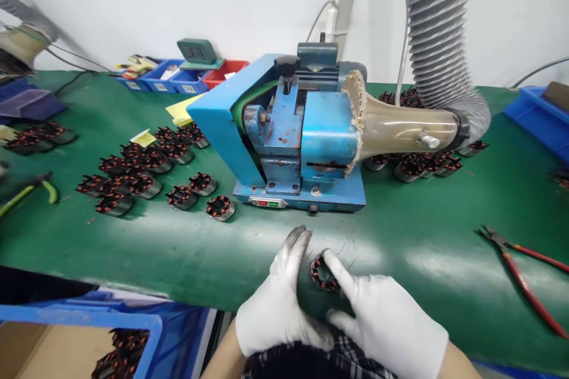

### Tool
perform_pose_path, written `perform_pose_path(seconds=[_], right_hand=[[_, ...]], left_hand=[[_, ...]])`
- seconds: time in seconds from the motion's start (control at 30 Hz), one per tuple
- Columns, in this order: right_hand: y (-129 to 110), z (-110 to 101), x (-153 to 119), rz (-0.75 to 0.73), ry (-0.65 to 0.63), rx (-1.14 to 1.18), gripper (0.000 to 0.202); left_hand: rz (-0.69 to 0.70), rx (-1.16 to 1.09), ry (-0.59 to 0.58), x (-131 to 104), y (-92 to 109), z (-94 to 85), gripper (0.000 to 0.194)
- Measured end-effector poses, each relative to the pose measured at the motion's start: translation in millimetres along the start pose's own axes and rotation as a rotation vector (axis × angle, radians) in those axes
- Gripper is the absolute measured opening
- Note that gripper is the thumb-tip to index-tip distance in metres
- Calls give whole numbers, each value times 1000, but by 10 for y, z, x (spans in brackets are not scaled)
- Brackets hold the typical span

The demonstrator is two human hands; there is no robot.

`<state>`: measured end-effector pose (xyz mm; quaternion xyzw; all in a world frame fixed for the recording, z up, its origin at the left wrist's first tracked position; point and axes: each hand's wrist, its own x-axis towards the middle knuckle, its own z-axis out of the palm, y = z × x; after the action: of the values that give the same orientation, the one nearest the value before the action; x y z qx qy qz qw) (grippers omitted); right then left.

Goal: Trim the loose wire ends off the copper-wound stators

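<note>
At the near edge of the green counter (178, 249), one wound stator (323, 274) is held between both gloved hands — left hand (278, 302) curled with fingers at its left side, right hand (382, 314) with its index finger laid over the top; loose wire ends stick up from it. Blue machine (302, 136) just behind is not touched. Progress, as judged: one piece in hand, well apart from the rest. Many stators are laid out left of the machine (146, 172), more are piled right of it under the hose (418, 163). Which batch is finished cannot be told. Red-handled pliers (524, 284) lie unused on the right.
</note>
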<state>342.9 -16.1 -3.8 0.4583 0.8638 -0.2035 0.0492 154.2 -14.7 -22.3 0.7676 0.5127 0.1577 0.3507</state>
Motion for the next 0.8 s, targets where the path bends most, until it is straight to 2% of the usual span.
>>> perform_pose_path(seconds=[0.1,0.23,0.3,0.4,0.47,0.6,0.7,0.8], right_hand=[[2,9,104,35,-85,-146,68],[88,-39,111,-5,-128,95,65],[113,-39,87,-13,-108,183,67],[123,-2,88,22,-76,155,67],[133,17,114,29,-76,194,57],[189,-19,138,31,-51,429,40],[246,-54,105,35,-68,524,44],[284,-7,67,31,-73,481,48]], left_hand=[[63,-58,-28,92,157,-50,135],[147,-50,-37,270,283,29,118],[152,-45,-42,313,279,74,112],[145,-39,-50,320,240,101,111],[138,-32,-56,317,227,95,112],[141,-35,-77,339,255,69,111],[135,-38,-77,361,282,60,105],[119,-10,-80,369,280,59,95]])
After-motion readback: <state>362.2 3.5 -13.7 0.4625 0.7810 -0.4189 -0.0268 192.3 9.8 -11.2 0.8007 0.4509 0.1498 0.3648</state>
